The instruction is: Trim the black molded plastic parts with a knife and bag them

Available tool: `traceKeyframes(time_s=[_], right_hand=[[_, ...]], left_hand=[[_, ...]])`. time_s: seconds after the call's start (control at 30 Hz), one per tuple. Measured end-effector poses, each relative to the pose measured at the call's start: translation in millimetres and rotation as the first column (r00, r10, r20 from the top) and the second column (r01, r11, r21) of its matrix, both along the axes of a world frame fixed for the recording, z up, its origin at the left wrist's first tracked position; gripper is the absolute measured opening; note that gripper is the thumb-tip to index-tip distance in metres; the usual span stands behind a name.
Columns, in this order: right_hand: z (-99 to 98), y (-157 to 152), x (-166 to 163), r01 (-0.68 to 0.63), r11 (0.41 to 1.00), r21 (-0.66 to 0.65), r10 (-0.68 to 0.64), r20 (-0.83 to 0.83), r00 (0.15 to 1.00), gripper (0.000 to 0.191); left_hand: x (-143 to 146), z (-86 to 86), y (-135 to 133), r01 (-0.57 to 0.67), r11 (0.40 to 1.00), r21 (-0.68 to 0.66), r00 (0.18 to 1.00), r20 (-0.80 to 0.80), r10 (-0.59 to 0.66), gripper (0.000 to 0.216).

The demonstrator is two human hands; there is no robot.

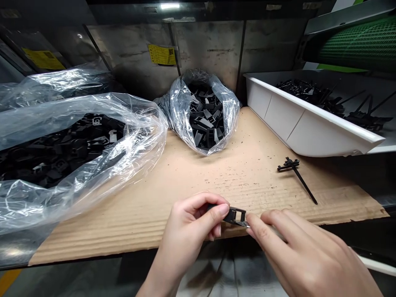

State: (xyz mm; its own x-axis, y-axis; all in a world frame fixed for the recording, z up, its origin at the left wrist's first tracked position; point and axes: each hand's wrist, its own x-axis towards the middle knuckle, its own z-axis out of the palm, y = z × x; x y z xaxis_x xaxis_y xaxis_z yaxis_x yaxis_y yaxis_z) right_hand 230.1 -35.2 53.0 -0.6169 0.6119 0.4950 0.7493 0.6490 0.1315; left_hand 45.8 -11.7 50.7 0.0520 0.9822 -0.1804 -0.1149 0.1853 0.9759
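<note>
My left hand (190, 229) pinches a small black plastic clip (235, 215) between thumb and forefinger, just above the near edge of a cardboard sheet (198, 181). My right hand (297, 251) meets it from the right, its fingertips pressing a small metal piece (246, 224) against the clip's right end. Both hands hover at the front of the bench.
A large clear bag of black parts (62, 152) fills the left. A smaller open bag of black clips (206, 115) stands at the back centre. A white tray (309, 123) with black stemmed parts sits at the right. One stemmed part (297, 175) lies on the cardboard.
</note>
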Motion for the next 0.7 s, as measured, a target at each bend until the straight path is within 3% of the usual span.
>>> traceKeyframes(time_s=[0.13,0.27,0.37,0.57,0.7], right_hand=[[4.4,-2,-6,0.082,0.996,0.022,-0.083,0.049,0.995,0.031],[12.1,1,-1,0.045,0.985,-0.167,-0.041,0.026,0.999,0.028],[14.7,4,11,-0.06,0.955,-0.292,0.01,-0.171,0.985,0.02],[4.6,-1,2,-0.188,0.853,-0.486,-0.156,-0.582,0.798,0.01],[-1.7,-4,-20,-0.264,0.897,-0.354,-0.111,-0.76,0.64,0.015]], left_hand=[[3,1.6,-1,0.0,1.0,0.028,1.0,-0.01,0.001,0.008],[2,0.0,-1,0.002,0.999,0.033,1.0,-0.007,-0.002,0.008],[-2,-2.1,-2,0.004,1.0,0.028,0.999,0.039,-0.005,0.006],[-5,-5.2,1,0.105,0.993,0.043,0.962,0.25,-0.113,0.011],[1,-5.1,1,0.155,0.987,0.042,0.947,0.278,-0.161,0.009]])
